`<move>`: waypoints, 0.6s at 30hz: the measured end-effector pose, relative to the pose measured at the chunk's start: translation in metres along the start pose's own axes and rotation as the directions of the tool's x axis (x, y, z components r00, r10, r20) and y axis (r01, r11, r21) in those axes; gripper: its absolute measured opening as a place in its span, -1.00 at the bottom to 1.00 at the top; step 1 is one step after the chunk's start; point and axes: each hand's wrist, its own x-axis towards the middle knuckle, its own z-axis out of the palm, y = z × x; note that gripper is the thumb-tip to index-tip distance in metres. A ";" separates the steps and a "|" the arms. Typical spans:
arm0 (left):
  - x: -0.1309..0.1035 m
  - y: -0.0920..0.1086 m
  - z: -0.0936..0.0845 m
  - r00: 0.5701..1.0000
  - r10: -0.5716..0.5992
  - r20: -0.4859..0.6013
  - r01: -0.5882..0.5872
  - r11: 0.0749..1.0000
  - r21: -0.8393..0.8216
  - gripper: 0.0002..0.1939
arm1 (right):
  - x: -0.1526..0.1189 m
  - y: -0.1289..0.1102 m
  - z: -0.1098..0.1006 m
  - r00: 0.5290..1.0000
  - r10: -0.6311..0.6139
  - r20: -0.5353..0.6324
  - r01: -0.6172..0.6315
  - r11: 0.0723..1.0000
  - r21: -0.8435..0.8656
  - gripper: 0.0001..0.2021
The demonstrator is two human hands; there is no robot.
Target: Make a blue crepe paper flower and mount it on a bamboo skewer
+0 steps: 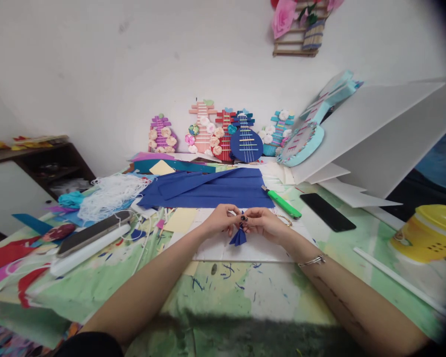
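My left hand (223,219) and my right hand (264,223) meet over a white board (211,252) on the table. Between their fingertips they pinch the gathered top of a small piece of dark blue paper or fabric (238,237). Its lower part fans out in pleats below the fingers. A small dark thing shows at the pinch, too small to name. Behind the hands lie wide dark blue sheets (215,188). A green utility knife (282,202) rests beyond my right hand, and a gold-coloured ring-like piece (284,220) lies beside that hand.
To the right are a black phone (327,211), a white stick (397,280), a yellow tub (429,233) and large white boards (364,124). White cord (111,193) and another phone (94,233) lie left. Several decorated lute models, one blue (246,144), stand against the wall.
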 end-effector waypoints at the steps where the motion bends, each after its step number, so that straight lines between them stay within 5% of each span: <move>1: -0.001 0.001 -0.002 1.000 0.004 0.007 -0.004 1.000 0.000 -0.64 | 0.000 -0.001 -0.001 1.000 0.007 -0.021 -0.006 1.000 0.017 -0.75; 13: -0.003 0.008 -0.003 0.994 0.075 -0.074 -0.067 0.992 0.110 -0.87 | 0.003 -0.002 -0.003 0.988 -0.032 -0.151 0.041 0.998 0.056 -0.80; 18: -0.002 0.003 0.000 0.985 0.133 -0.107 -0.120 0.985 0.121 -0.90 | 0.005 0.003 -0.006 0.988 -0.110 -0.112 0.095 0.987 -0.130 -0.83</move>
